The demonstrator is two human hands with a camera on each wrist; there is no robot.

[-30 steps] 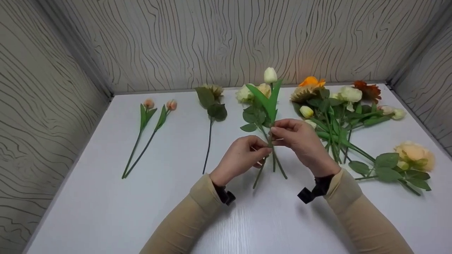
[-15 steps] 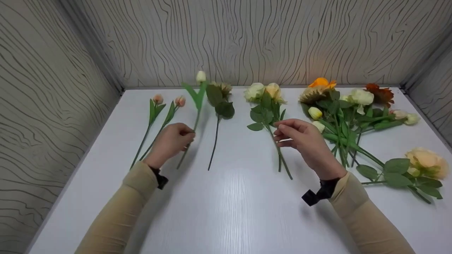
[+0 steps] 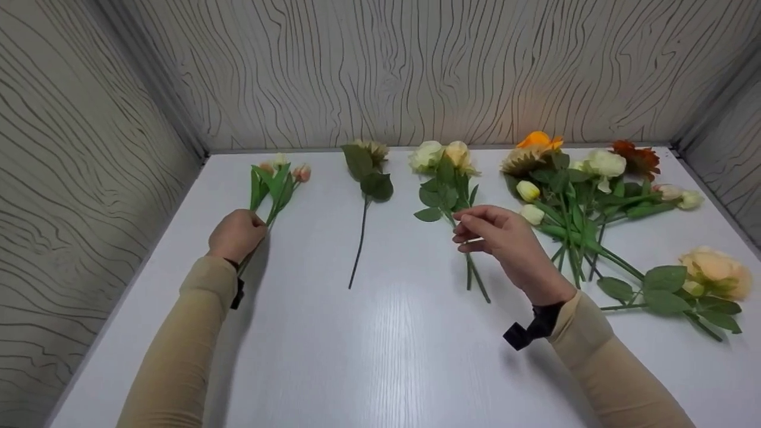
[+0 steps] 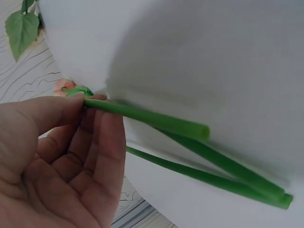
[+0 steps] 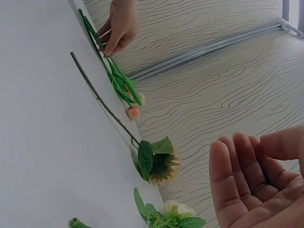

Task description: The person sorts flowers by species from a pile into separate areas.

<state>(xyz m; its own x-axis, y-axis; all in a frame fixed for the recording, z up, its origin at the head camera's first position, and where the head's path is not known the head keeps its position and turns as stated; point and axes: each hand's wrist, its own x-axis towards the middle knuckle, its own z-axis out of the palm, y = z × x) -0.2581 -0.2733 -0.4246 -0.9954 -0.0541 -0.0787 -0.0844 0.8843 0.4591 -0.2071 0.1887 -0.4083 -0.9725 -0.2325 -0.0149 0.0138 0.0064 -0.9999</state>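
My left hand (image 3: 236,236) pinches the stem of a white tulip (image 3: 280,159) between thumb and fingers at the left of the table. In the left wrist view, that green stem (image 4: 152,116) runs out past the fingertips, above two other stems on the white surface. The tulip's leaves overlap two pink tulips (image 3: 302,173) lying there. My right hand (image 3: 499,244) holds nothing, its fingers relaxed over the stems of a white rose (image 3: 427,156) and a peach rose (image 3: 458,153). In the right wrist view, its palm (image 5: 256,185) shows bare.
Between the hands lies a sunflower (image 3: 371,154) on a single dark stem. At the right is a pile of mixed flowers, with an orange flower (image 3: 538,141) and a rust-red flower (image 3: 636,159). A large peach flower (image 3: 716,272) lies nearer. Patterned walls (image 3: 386,71) enclose the table.
The left hand has carried the white tulip from among the roses leftward, past the sunflower, and lowered it over the pink tulips. The right hand has let go of it and stayed near the roses.
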